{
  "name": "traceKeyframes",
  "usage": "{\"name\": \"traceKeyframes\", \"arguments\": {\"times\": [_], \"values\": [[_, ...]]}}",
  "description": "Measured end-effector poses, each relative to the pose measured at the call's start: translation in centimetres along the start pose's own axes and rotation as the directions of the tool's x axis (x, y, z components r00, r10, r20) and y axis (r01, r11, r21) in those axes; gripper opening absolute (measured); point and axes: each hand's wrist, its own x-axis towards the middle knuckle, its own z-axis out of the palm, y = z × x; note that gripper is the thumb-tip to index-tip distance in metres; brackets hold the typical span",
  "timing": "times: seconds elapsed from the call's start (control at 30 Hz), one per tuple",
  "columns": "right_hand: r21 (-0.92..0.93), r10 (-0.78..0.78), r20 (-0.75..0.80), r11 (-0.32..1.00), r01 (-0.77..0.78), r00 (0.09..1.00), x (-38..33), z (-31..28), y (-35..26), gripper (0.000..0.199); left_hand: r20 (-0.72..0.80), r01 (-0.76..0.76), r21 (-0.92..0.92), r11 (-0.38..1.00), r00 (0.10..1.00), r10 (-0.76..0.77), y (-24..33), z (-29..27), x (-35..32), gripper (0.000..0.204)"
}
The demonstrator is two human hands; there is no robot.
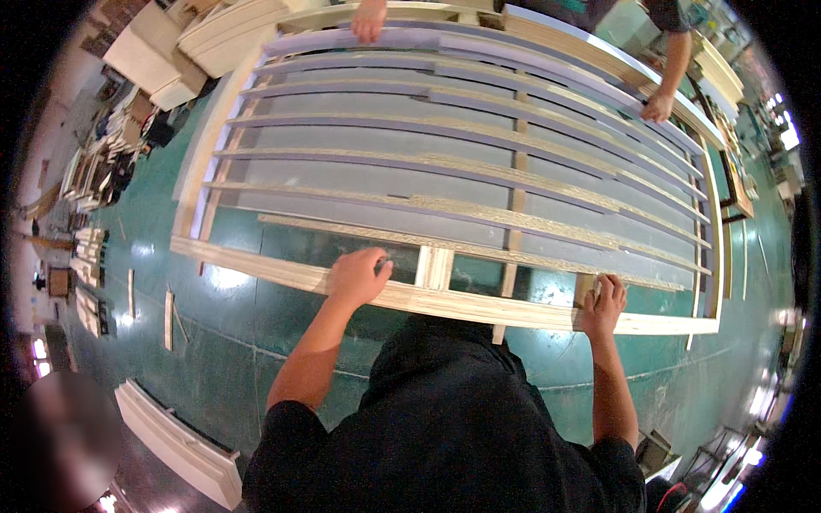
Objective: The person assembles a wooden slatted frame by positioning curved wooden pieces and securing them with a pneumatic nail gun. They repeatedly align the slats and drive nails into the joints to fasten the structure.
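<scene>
A large wooden frame with long parallel slats lies across in front of me. My left hand (pixel 357 275) is closed over its near rail (pixel 479 305), left of the middle, fingers curled past the far edge. A small dark patch shows at the fingertips; I cannot tell what it is. Farther right, my right hand (pixel 605 299) is at the same rail with bent fingers. Whatever is in them is hidden. Beside it stands a short brown block (pixel 584 288). A pale short block (pixel 434 267) joins the rail to the nearest slat (pixel 359 236) between my hands.
Across the frame, another person's hand (pixel 369 20) touches the far rail, and their other hand (pixel 658 106) rests at its right part. A grey panel (pixel 359 175) lies beneath the slats. Loose wood strips (pixel 168 321) and a white moulded board (pixel 180 440) lie on the green floor.
</scene>
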Motion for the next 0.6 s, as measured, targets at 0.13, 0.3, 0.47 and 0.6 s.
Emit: {"name": "traceKeyframes", "arguments": {"times": [0.13,0.3,0.47,0.6], "values": [[-0.014,0.056,0.021,0.998,-0.056,0.998,-0.1,-0.2,-0.5,0.053,0.07,0.005,0.023,1.0,0.998,-0.007,0.6,-0.7,0.2,0.03],[0.002,0.033,-0.023,0.999,-0.033,0.999,-0.6,0.5,0.6,0.052,0.028,0.027,-0.021,0.999,0.999,-0.027,-0.8,1.2,0.5,0.03],[0.007,0.055,-0.045,0.998,-0.055,0.997,0.1,-0.1,-0.5,0.05,0.039,0.049,-0.079,0.996,0.998,-0.046,-1.6,1.7,0.2,0.026],[-0.007,0.089,-0.007,0.996,-0.089,0.996,0.2,-1.1,-1.7,0.047,0.037,0.026,0.034,0.999,0.999,-0.027,-1.1,1.1,0.2,0.025]]}}
